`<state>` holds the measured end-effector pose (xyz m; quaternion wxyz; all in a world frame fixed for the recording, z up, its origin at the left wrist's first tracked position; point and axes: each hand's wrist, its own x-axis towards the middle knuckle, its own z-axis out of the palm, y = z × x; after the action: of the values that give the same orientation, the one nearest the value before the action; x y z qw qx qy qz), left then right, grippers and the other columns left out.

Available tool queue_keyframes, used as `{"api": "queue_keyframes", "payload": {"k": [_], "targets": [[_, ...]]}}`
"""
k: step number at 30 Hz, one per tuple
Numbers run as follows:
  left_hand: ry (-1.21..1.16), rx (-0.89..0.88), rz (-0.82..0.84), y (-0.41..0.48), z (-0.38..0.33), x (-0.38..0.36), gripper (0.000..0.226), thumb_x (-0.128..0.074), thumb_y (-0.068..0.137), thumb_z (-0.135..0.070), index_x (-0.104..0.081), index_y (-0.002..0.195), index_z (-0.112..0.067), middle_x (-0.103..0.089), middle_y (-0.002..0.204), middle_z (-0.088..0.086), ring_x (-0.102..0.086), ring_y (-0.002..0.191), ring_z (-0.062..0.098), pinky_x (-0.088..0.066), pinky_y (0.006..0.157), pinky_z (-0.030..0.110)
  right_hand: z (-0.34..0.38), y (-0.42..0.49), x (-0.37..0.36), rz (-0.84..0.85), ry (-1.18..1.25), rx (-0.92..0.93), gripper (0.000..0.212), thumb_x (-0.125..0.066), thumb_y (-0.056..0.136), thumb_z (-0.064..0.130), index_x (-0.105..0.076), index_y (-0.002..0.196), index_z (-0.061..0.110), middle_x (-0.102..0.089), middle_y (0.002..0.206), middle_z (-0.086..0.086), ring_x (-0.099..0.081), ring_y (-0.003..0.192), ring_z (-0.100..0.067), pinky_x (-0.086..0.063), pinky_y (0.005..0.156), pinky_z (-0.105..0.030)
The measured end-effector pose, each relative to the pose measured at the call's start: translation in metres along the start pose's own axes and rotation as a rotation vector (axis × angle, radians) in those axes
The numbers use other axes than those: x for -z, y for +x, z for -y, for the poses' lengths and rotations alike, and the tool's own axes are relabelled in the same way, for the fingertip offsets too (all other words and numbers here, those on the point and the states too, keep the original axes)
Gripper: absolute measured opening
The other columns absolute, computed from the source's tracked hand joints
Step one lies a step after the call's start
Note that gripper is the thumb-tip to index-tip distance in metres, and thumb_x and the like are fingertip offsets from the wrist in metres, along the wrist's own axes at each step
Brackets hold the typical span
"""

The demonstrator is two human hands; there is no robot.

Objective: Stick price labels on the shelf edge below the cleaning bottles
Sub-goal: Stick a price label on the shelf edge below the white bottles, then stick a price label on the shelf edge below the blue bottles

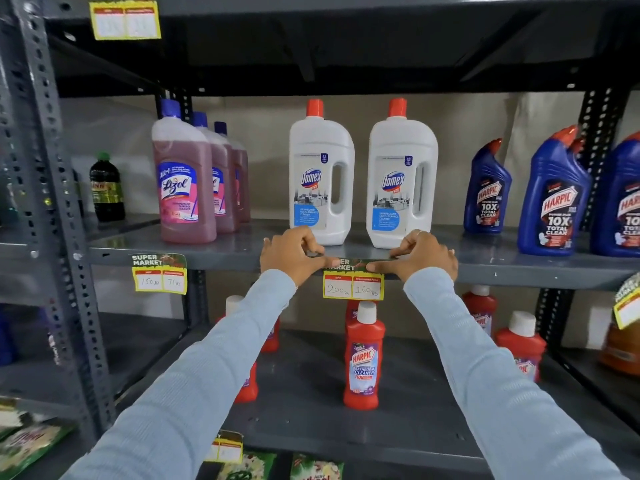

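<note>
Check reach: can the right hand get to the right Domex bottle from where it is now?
Probably yes. The right hand presses the price label onto the shelf edge, directly below the right Domex bottle. Nothing stands between them, though the hand must let go of the label first.

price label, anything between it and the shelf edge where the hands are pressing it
Nothing visible. The price label already lies against the shelf edge below the Domex bottles, with the left hand and right hand pressing its top corners.
</note>
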<state>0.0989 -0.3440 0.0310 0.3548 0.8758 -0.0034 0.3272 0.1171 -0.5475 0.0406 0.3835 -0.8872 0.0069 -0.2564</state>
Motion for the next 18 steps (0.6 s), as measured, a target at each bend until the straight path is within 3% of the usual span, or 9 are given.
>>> {"api": "queue_keyframes", "payload": {"k": [5, 8, 10, 12, 14, 18], "targets": [[0.025, -0.013, 0.014, 0.001, -0.008, 0.001, 0.031, -0.081, 0.067, -0.04, -0.055, 0.076, -0.025, -0.075, 0.081, -0.01, -0.066, 0.093, 0.015, -0.029, 0.111, 0.059, 0.007, -0.001, 0.006, 0.07, -0.009, 0.008, 0.04, -0.084, 0.058, 0.042, -0.058, 0.08, 0.022, -0.063, 0.083, 0.001, -0.058, 0.09, -0.023, -0.042, 0.107, -0.051], [0.092, 0.083, 0.022, -0.003, -0.023, 0.005, 0.021, -0.069, 0.078, -0.012, -0.059, 0.088, -0.027, -0.074, 0.101, -0.005, -0.057, 0.117, 0.02, 0.011, 0.117, 0.059, -0.005, 0.004, 0.028, 0.211, 0.23, -0.001, 0.027, -0.085, 0.061, 0.013, -0.059, 0.064, 0.021, -0.071, 0.084, 0.0, -0.064, 0.094, -0.019, -0.047, 0.103, -0.04], [0.078, 0.152, -0.07, -0.012, -0.036, 0.003, 0.041, -0.056, 0.077, 0.005, -0.057, 0.102, -0.027, -0.068, 0.115, -0.003, -0.049, 0.127, 0.022, 0.025, 0.11, 0.052, -0.025, 0.009, 0.047, 0.247, 0.352, 0.086, 0.032, -0.072, 0.066, -0.008, -0.063, 0.07, 0.023, -0.073, 0.099, -0.003, -0.065, 0.103, -0.019, -0.048, 0.102, -0.036], [0.116, 0.064, -0.174, -0.028, -0.054, -0.01, 0.052, -0.054, 0.073, 0.009, -0.053, 0.11, -0.026, -0.062, 0.123, 0.0, -0.044, 0.132, 0.023, 0.027, 0.109, 0.047, -0.05, 0.009, 0.067, 0.201, 0.383, 0.236, 0.043, -0.061, 0.068, -0.016, -0.066, 0.086, 0.023, -0.068, 0.107, 0.0, -0.06, 0.112, -0.016, -0.043, 0.108, -0.035], [0.109, -0.112, -0.201, -0.043, -0.078, -0.034, 0.048, -0.055, 0.074, 0.007, -0.053, 0.112, -0.022, -0.061, 0.122, 0.002, -0.046, 0.131, 0.023, 0.024, 0.111, 0.044, -0.075, 0.011, 0.09, 0.136, 0.317, 0.358, 0.05, -0.054, 0.068, -0.017, -0.066, 0.099, 0.021, -0.066, 0.111, 0.002, -0.057, 0.116, -0.015, -0.039, 0.109, -0.033], [0.03, -0.315, -0.092, -0.065, -0.134, -0.098, 0.028, -0.054, 0.078, -0.003, -0.058, 0.102, -0.017, -0.066, 0.111, 0.004, -0.053, 0.122, 0.023, 0.014, 0.119, 0.045, -0.126, 0.033, 0.147, 0.108, -0.037, 0.416, 0.055, -0.05, 0.073, -0.014, -0.062, 0.12, 0.013, -0.062, 0.127, -0.011, -0.051, 0.126, -0.029, -0.037, 0.098, -0.022]]}}
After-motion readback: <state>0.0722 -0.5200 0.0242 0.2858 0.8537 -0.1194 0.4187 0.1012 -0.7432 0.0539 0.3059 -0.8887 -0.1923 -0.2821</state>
